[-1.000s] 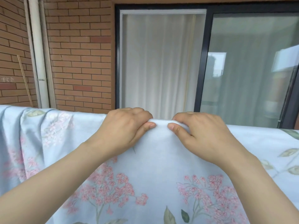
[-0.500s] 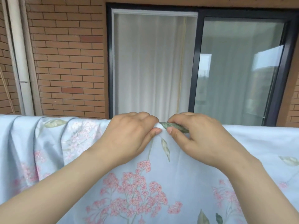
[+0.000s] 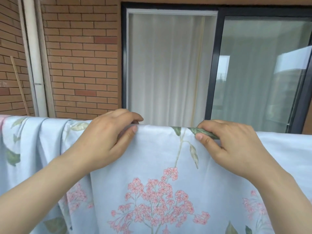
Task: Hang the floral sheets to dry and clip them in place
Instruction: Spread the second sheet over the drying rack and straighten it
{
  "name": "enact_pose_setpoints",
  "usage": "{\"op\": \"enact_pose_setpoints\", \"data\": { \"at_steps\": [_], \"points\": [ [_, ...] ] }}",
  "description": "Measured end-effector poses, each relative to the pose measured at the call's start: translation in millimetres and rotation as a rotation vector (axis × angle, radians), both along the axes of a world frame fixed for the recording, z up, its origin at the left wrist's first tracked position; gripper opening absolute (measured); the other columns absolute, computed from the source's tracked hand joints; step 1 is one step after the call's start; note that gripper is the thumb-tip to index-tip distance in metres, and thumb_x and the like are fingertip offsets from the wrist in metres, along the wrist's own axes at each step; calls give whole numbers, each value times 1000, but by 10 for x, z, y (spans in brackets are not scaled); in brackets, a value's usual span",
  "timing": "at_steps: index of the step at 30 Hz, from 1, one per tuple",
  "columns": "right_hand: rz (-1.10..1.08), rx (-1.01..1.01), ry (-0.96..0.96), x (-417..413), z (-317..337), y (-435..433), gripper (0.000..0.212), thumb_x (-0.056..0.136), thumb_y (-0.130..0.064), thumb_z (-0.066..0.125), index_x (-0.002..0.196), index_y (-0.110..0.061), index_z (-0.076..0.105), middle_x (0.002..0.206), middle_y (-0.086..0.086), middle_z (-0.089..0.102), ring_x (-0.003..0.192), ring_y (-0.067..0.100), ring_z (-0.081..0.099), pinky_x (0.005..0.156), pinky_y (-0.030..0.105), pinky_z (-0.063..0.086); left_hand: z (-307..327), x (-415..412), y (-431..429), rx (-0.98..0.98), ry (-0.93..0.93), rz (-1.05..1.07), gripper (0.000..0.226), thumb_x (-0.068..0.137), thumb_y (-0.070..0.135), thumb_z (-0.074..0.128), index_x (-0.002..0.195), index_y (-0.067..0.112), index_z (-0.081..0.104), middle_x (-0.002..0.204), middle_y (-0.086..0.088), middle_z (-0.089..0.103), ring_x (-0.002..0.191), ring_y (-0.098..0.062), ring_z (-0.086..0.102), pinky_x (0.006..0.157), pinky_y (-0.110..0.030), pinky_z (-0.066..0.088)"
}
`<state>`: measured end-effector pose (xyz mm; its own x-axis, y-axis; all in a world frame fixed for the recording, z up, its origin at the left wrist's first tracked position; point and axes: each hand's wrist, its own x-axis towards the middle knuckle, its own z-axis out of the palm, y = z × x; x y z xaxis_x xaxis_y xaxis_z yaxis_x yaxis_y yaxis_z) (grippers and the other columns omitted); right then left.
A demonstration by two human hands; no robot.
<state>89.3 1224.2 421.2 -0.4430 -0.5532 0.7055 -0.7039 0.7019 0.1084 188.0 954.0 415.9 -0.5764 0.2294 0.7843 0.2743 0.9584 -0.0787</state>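
A pale blue floral sheet with pink blossoms and green leaves hangs over a line that the cloth hides. It fills the lower half of the view. My left hand grips the sheet's top fold left of centre, thumb in front and fingers curled over the back. My right hand pinches the top fold to the right, on a printed green leaf. A stretch of smooth cloth lies between the two hands. To the left the sheet bunches into folds. No clips are in view.
Behind the sheet stands a brick wall with a white drainpipe and a thin stick leaning at the left. A dark-framed sliding glass door with white curtains fills the centre and right.
My hands have moved apart along the top fold, the left going left and the right going right. The sheet between them is now spread flat.
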Motion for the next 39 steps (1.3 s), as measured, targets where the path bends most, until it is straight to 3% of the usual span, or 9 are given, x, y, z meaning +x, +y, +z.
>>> {"op": "enact_pose_setpoints", "data": {
  "at_steps": [6,11,15,20,24,26,31,36,39],
  "points": [
    [39,23,-33,60,51,39,31,88,-51,31,88,-33,56,75,-15,59,72,8,51,58,14,31,26,154,-124,-25,-22,49,33,90,39,40,102,18,63,89,13,59,85,-16,58,77,-33,46],
    [32,16,-26,80,49,9,29,88,-50,32,87,-33,56,72,-18,55,70,7,47,55,15,28,103,283,-278,67,-74,-26,33,86,35,43,105,18,63,96,16,60,91,-1,54,81,-13,40],
    [29,17,-55,78,74,5,23,91,-48,38,81,-32,52,69,-17,54,69,4,49,55,19,29,164,271,-333,85,-100,-69,28,83,37,52,93,17,69,90,15,65,90,1,57,78,-11,42],
    [151,-25,-189,207,139,-104,25,85,-55,42,88,-36,58,80,-19,58,79,3,54,68,29,46,168,229,-290,232,-49,-107,3,78,30,67,76,27,69,78,13,69,84,-2,62,71,-7,41],
    [67,29,-94,229,106,-254,32,89,-59,34,66,-37,38,62,-14,43,59,0,42,54,22,31,159,204,-328,212,-9,-90,7,79,31,65,73,29,65,75,11,68,78,-1,60,65,-4,38],
    [30,40,-52,236,91,-275,37,89,-60,29,62,-35,31,58,-12,38,53,-1,37,51,21,26,174,221,-373,184,-7,-78,13,80,36,61,73,26,64,73,12,66,74,0,58,62,-4,37],
    [14,31,-49,209,80,-247,36,88,-60,27,63,-35,34,57,-12,41,54,1,40,51,20,26,209,209,-394,189,-57,-55,12,83,35,59,73,28,60,79,20,64,70,2,57,61,-7,38],
    [-2,38,-110,220,119,-207,41,86,-63,32,64,-30,42,56,-6,46,58,7,46,53,26,34,45,126,-432,-7,-7,135,37,93,48,26,71,26,45,53,10,43,55,-13,46,54,-32,40],
    [79,18,-191,315,176,-349,48,84,-69,28,94,-35,61,87,-16,64,86,8,58,75,33,49,46,136,-416,-25,9,115,34,94,44,24,71,26,42,55,13,40,56,-17,44,52,-31,36]
  ]
}}
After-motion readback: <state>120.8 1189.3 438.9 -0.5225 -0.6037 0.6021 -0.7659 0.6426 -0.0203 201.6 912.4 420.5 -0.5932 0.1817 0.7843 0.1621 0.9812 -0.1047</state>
